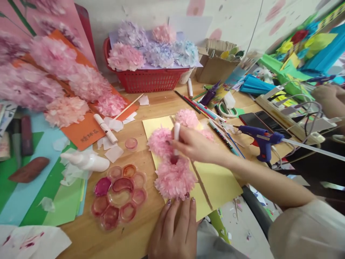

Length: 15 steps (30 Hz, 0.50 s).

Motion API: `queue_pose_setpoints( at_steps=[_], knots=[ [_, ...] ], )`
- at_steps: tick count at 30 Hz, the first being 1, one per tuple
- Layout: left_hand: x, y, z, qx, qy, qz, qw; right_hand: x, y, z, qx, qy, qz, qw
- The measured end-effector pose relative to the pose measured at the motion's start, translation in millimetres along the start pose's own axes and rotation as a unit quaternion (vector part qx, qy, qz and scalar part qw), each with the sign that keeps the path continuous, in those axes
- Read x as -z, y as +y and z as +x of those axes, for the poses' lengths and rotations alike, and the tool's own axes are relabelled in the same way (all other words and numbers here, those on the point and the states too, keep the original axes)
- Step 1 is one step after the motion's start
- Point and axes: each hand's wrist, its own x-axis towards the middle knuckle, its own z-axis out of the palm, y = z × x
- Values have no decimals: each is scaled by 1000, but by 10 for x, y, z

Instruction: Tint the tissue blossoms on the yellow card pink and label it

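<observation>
My right hand (195, 144) is closed around a white marker (176, 132), held nearly upright among the pink paper flowers. Its lower end is partly hidden by my fingers and petals, beside a dark reddish spot. My left hand (175, 230) lies flat with fingers stretched, the tips at the near edge of the lower pink flower (175, 177). Another pink flower (160, 141) sits left of the marker, and a third (187, 118) stands behind my right hand. All rest on yellow card (218, 180) with a brown line across it.
A flower-shaped paint palette (142, 180) and a white glue bottle (87, 160) lie left. A red basket (151, 81) of paper flowers stands behind. Pens, a blue glue gun (260, 138) and a power strip (289, 118) crowd the right, where another person's hand (327, 99) shows.
</observation>
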Motion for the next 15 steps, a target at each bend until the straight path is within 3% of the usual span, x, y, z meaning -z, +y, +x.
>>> queue_pose_setpoints(
  at_steps=[3,7,11,15],
  knots=[
    [-7,19,22,16,10,-2,1000,45,98,12,-23,-13,-17,1000],
    [-12,17,45,10,11,5,1000,-5,133,0,29,-6,96,995],
    [-10,11,54,12,13,5,1000,19,173,-47,6,-8,30,999],
    [-6,5,50,8,7,8,1000,-36,167,-59,40,7,135,990]
  ],
)
